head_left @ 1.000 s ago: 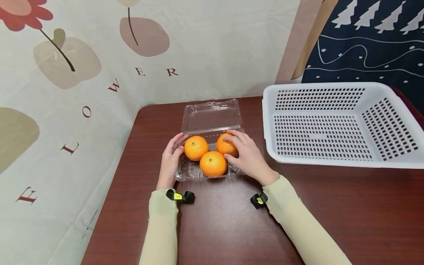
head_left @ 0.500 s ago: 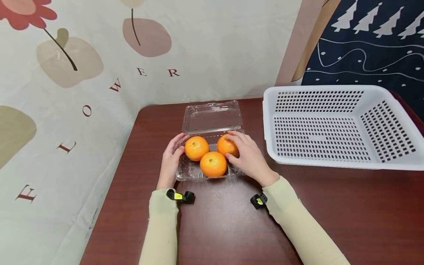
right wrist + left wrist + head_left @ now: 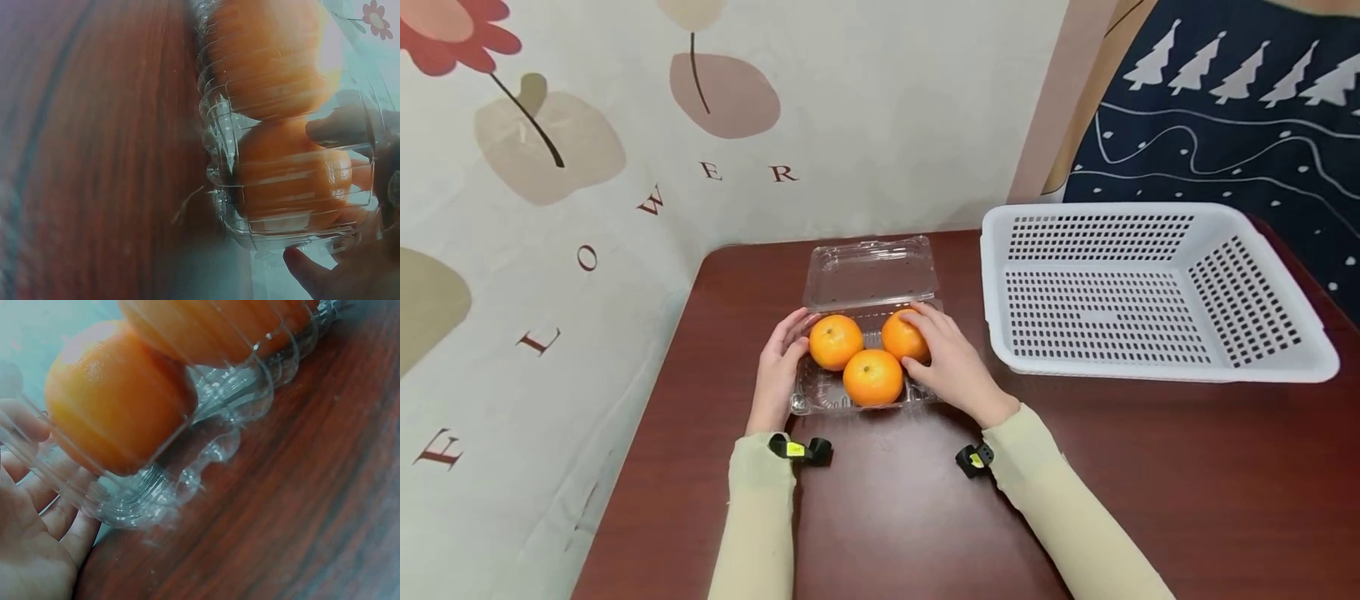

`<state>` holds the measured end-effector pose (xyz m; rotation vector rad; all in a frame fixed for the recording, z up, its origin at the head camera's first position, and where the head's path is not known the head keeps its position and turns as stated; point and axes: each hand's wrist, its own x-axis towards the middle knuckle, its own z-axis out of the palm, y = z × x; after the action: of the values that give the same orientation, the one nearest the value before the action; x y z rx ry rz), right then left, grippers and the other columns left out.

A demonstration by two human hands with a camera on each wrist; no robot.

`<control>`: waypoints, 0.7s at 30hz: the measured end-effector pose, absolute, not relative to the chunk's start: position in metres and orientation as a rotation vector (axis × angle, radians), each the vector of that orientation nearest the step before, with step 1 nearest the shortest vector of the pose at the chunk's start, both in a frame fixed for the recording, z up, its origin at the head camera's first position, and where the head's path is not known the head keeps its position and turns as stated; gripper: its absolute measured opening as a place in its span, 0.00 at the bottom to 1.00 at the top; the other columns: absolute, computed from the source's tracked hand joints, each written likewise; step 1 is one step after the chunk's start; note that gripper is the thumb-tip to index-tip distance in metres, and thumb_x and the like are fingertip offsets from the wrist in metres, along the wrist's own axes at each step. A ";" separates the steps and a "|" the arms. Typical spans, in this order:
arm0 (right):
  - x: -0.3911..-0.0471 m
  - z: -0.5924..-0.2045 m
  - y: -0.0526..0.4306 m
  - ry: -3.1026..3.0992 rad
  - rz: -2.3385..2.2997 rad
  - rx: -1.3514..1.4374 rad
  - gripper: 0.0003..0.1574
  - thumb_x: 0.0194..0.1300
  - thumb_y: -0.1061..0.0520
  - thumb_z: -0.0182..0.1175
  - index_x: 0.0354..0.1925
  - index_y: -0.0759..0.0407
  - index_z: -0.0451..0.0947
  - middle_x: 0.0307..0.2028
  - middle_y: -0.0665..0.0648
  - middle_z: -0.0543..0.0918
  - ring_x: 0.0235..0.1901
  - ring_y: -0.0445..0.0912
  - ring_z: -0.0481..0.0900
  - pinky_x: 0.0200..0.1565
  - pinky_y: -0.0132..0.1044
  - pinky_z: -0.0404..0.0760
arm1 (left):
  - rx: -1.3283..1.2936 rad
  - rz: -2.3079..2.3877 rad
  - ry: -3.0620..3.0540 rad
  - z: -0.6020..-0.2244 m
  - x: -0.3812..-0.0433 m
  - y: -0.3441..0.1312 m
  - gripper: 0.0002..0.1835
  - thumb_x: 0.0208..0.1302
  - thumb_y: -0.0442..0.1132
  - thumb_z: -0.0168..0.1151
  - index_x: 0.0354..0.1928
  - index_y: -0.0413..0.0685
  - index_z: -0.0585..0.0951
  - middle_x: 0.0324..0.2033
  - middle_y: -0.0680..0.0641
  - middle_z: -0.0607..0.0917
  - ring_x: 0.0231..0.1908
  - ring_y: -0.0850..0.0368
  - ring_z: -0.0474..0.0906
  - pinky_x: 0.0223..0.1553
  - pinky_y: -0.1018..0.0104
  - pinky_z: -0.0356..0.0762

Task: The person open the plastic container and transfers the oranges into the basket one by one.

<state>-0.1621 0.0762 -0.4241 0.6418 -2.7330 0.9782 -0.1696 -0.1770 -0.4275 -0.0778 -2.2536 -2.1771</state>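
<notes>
Three oranges sit in a clear plastic clamshell box (image 3: 823, 393) whose lid (image 3: 872, 273) is folded back. My left hand (image 3: 778, 371) holds the box's left side, its thumb near the left orange (image 3: 836, 342). In the left wrist view, fingers (image 3: 59, 515) lie along the outside of the clear wall. My right hand (image 3: 955, 367) grips the right orange (image 3: 901, 336), thumb on the near side and fingers over its top. Its thumb (image 3: 337, 127) shows behind the clear wall in the right wrist view, while one finger is outside the box. The front orange (image 3: 872, 377) lies between the hands.
A white perforated plastic basket (image 3: 1097, 312) stands to the right on the dark red wooden table (image 3: 880, 517). Behind the table hang a pale printed cloth (image 3: 865, 108) and a navy cloth (image 3: 1217, 142) with tree shapes.
Both hands keep nearly the same places at the box and the right orange. The head view has shifted slightly, so the basket appears further left.
</notes>
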 end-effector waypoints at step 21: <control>-0.162 -0.422 0.072 -2.772 0.785 0.619 0.42 0.46 0.50 0.66 0.60 0.50 0.62 0.58 0.55 0.62 0.52 0.50 0.65 0.50 0.48 0.67 | -0.069 -2.200 -2.230 -0.425 -0.166 -0.178 0.23 0.66 0.31 0.43 0.63 0.45 0.62 0.58 0.43 0.70 0.58 0.56 0.64 0.59 0.62 0.59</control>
<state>-0.1620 0.0716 -0.4215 0.6188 -2.7721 0.7849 -0.1664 -0.1782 -0.4254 -0.0685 -2.2300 -2.1996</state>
